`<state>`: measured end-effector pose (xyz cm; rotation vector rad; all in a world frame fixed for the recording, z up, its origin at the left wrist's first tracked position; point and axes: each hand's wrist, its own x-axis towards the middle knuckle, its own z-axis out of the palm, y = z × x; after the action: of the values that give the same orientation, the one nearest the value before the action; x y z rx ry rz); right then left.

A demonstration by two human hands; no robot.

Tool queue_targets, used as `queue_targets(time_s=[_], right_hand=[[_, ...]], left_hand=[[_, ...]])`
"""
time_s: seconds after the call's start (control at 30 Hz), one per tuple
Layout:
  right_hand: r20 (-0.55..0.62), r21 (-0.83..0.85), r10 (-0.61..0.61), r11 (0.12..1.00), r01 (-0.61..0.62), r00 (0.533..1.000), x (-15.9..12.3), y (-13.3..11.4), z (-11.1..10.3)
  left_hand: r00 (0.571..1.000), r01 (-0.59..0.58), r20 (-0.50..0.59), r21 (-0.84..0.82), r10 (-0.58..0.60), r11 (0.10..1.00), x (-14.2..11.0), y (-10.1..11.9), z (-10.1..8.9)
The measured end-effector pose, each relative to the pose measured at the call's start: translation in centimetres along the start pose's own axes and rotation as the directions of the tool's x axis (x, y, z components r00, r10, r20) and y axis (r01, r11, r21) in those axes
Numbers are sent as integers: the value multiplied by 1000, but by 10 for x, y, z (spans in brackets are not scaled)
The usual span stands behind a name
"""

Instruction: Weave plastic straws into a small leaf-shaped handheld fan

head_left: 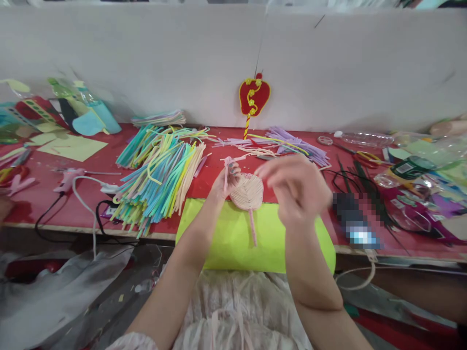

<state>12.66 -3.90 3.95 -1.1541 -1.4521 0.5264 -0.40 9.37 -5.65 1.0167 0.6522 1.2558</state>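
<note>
My left hand (230, 176) is closed on a pink pipe cleaner (226, 176), which stands upright from the fingers with a small twisted knot at its top. Just right of that hand is a cream hand fan (248, 193) made of pipe cleaners, its pink handle (252, 227) pointing toward me. Part of the fan lies over a lime-green sheet (233, 243) at the table edge. My right hand (297, 187) is raised to the right of the fan, fingers bent and smeared by motion; whether it holds anything I cannot tell.
Left lie a heap of pastel pipe cleaners (160, 177) and a pink glue gun (67, 180) with its cable. Purple pipe cleaners (299, 146) are at the back, beside a red fan (254, 97) standing upright. On the right are scissors (367, 158), a blurred-out device (355, 218) and bottles.
</note>
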Motion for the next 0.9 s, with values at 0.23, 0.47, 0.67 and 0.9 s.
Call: queue_targets(time_s=[0.23, 0.47, 0.67, 0.9], right_hand=[[73, 57, 14, 998, -18, 997, 55, 78, 36], [14, 221, 195, 956, -194, 981, 43, 123, 54], [91, 282, 259, 920, -274, 962, 46, 140, 53], [-4, 215, 215, 954, -209, 977, 48, 145, 50]], left_hand=[[1000, 0, -25, 195, 5, 981, 2, -12, 1], [945, -152, -198, 442, 261, 884, 5, -7, 4], [913, -293, 8, 708, 407, 643, -2, -3, 8], [930, -296, 117, 801, 350, 521, 0, -8, 6]])
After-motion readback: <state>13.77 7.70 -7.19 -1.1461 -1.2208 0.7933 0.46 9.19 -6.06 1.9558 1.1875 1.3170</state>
